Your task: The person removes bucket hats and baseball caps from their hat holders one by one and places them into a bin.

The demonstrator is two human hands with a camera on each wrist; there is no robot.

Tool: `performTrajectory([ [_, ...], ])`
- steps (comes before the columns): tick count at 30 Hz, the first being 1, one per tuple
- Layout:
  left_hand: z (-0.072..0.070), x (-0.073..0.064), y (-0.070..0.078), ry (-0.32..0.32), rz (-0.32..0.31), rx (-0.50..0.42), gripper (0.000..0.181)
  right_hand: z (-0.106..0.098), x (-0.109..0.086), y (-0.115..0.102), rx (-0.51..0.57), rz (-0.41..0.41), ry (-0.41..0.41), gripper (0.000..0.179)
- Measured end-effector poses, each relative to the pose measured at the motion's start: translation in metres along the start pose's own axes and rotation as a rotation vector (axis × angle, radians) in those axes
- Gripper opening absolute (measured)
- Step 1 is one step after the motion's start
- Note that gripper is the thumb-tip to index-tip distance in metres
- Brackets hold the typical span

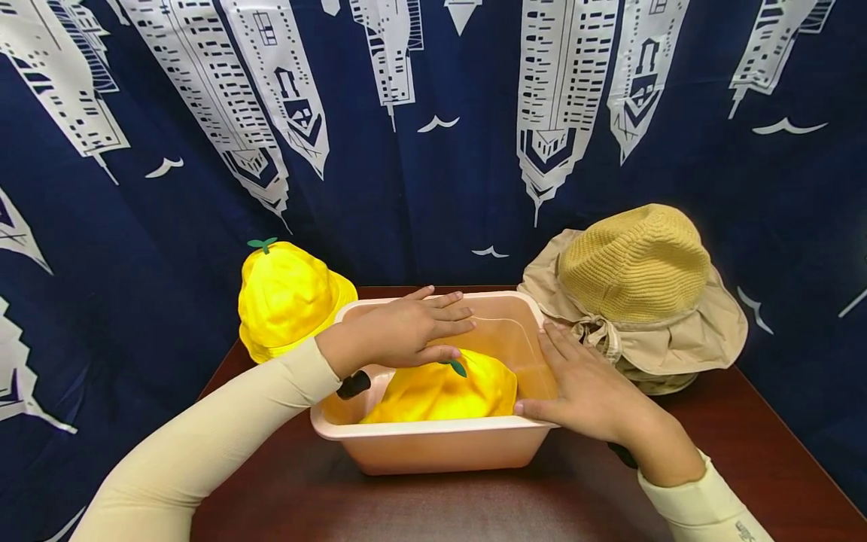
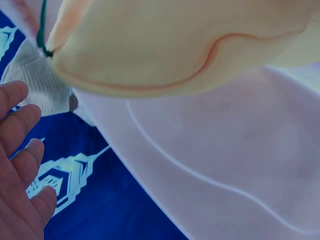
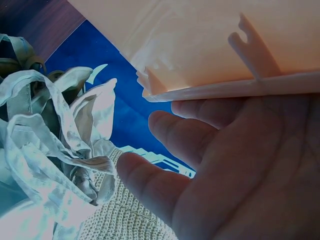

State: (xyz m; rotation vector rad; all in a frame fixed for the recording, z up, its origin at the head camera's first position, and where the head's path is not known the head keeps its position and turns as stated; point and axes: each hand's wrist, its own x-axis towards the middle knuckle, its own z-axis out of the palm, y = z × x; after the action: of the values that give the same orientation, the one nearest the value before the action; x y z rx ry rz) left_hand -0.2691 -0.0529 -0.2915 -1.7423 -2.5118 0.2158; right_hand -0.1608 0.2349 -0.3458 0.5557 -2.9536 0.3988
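A pale pink plastic basin stands on the table, with a yellow cloth hat inside it. A small green leaf sprig sits on top of that hat. My left hand reaches over the basin just above the hat, its fingers straight and pointing right; I cannot tell whether it touches the cloth. My right hand rests along the basin's right rim, fingers extended, thumb near the front right corner. In the right wrist view, the palm lies against the outside of the rim.
Another yellow hat with a green sprig stands behind and left of the basin. At the right, a mustard knitted hat sits on a beige wide-brimmed hat, stacked with others below. Behind hangs a dark blue curtain over the brown table.
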Motion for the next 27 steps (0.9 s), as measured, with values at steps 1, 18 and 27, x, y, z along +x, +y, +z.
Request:
performTrajectory([
  [1,-0.002,-0.002,0.0,-0.004,-0.014,0.003,0.058,0.0,0.0,0.0,0.001,-0.002,0.002,0.112],
  [18,-0.018,-0.044,-0.026,0.114,-0.146,0.073,0.058,-0.007,-0.007,-0.004,-0.071,-0.036,0.023,0.111],
  [27,-0.013,-0.072,-0.055,0.149,-0.234,0.09,0.059,-0.006,-0.004,-0.006,-0.1,0.002,-0.006,0.113],
])
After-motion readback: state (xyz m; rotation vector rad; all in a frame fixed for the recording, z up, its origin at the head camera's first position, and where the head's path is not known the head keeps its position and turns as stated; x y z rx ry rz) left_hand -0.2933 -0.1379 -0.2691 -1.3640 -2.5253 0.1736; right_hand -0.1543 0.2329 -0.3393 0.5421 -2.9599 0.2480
